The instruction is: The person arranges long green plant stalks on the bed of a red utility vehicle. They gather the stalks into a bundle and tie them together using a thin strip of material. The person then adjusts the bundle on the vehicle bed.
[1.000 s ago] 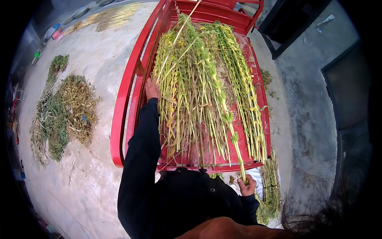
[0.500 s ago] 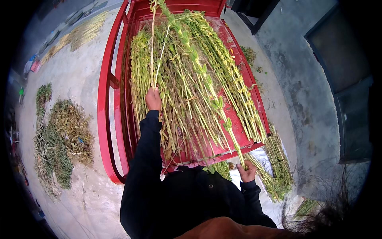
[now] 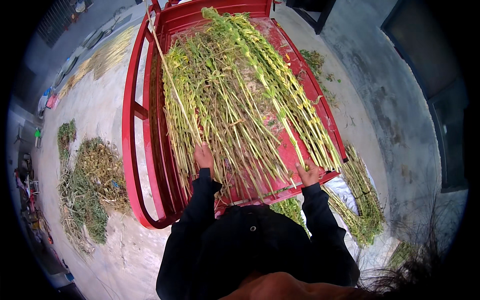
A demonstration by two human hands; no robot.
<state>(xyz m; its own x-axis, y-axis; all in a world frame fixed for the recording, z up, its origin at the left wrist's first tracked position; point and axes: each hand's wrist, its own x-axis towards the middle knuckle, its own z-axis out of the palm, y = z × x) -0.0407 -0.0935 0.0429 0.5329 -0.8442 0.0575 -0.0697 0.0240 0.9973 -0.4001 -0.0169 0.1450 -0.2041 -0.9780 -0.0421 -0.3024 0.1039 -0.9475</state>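
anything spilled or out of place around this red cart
Leafy scraps lie scattered on the floor beyond the right side of the cart, apart from the stalks lying roughly lengthwise inside, so they look spilled, though they may have been left there. Nothing looks clearly damaged.

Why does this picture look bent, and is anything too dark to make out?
Head view: the wide lens bows the dark panel at right and leaves black corners; head view again: far-left clutter is mostly too dim to identify, while the left hand and right hand look fairly sharp.
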